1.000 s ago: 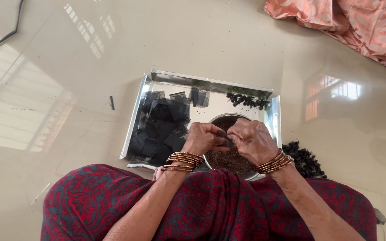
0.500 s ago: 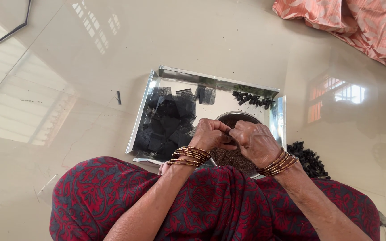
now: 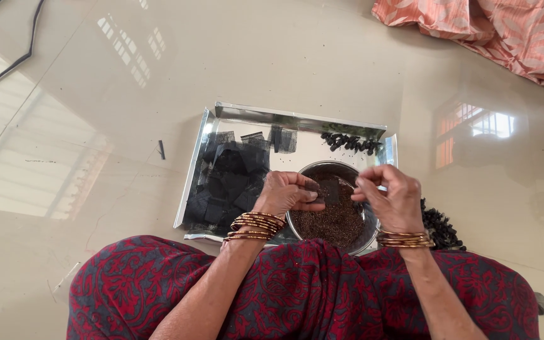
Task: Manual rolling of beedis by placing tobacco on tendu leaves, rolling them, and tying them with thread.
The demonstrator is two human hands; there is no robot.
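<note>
Hands have separated over the bowl (image 3: 335, 217): left hand (image 3: 284, 195) pinches a black square (image 3: 315, 187); right hand (image 3: 390, 198) pinched, contents unclear.

One tray (image 3: 206, 164) and one bowl (image 3: 368, 228) are seen. Two hands are counted, a left hand (image 3: 283, 194) and a right hand (image 3: 390, 196). Two heaps of dark pieces (image 3: 351, 143) are seen, and one pink cloth (image 3: 492, 31). The black squares (image 3: 231, 182) cannot be counted.
</note>
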